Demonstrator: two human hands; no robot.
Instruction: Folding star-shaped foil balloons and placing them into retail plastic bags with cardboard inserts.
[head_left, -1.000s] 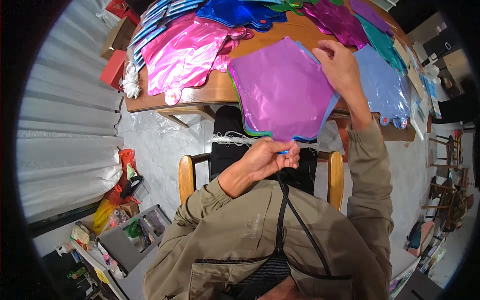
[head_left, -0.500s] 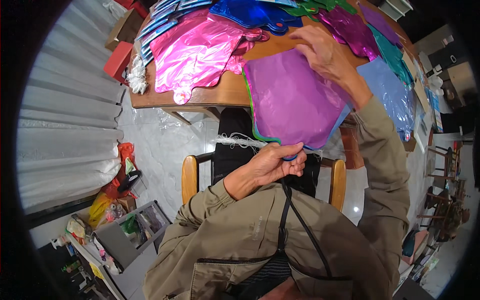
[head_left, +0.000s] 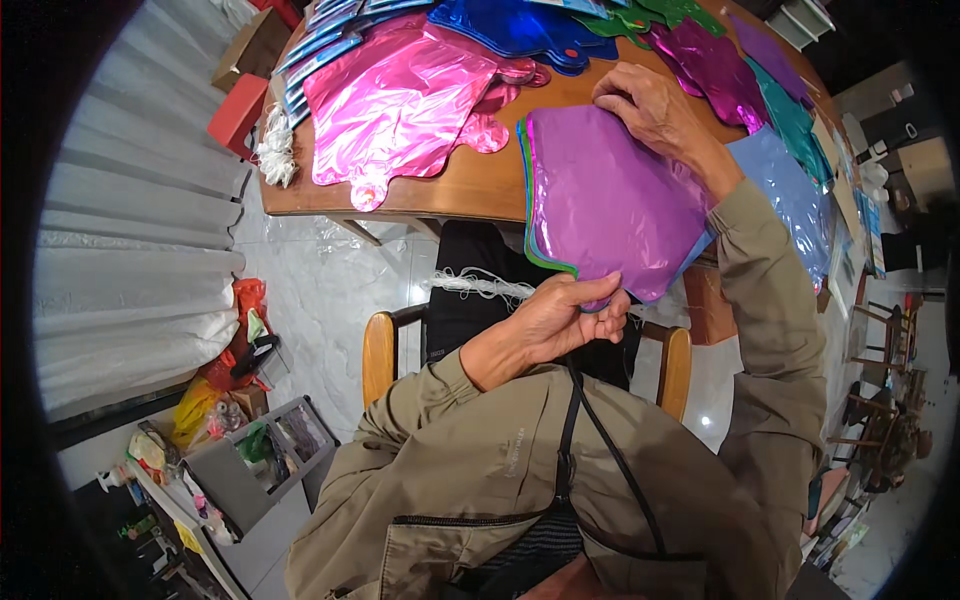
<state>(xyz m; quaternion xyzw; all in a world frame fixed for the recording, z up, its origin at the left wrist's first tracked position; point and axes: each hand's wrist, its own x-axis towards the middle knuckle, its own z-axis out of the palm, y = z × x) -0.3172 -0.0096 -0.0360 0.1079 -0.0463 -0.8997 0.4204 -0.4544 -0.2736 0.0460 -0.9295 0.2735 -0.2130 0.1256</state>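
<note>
You're apparently aligning the purple-topped foil stack (head_left: 620, 210) over the near edge of the surface (head_left: 455, 185), left hand (head_left: 550, 320) pinching its lower end, right hand (head_left: 658, 118) atop, grip unclear; next move likely needs that pinch firm.

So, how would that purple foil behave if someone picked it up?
The purple foil would probably flop, since its surface already ripples. It may be slippery, given its shine. It's likely light for its size, as it looks flat and thin-edged.
</note>
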